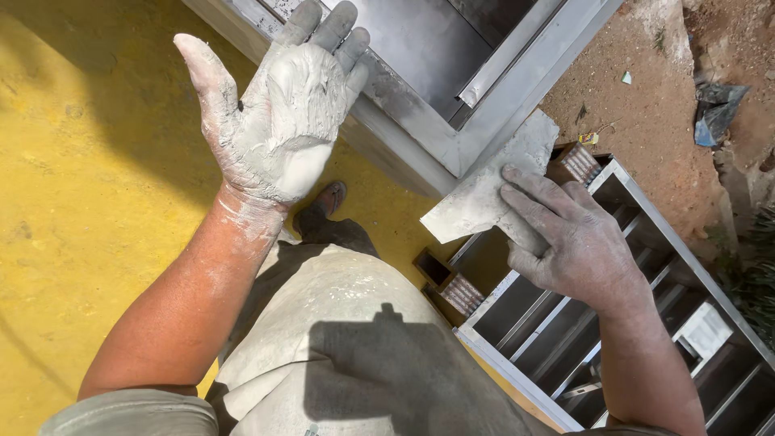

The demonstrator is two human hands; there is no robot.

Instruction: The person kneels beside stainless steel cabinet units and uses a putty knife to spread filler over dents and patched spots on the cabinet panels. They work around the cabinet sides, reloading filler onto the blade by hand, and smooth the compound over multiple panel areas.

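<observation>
Right hand [569,242] holds a flat, grey, putty-caked scraper blade [484,194].

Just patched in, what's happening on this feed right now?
A person stands over a yellow floor, seen from a head camera. The left hand is raised with the palm up and fingers spread, coated in pale grey putty and holding nothing. The right hand grips a flat, putty-smeared scraper blade, held near the corner of a grey metal frame. A second metal window frame lies below on bare earth. The person's sandalled foot shows between the arms.
</observation>
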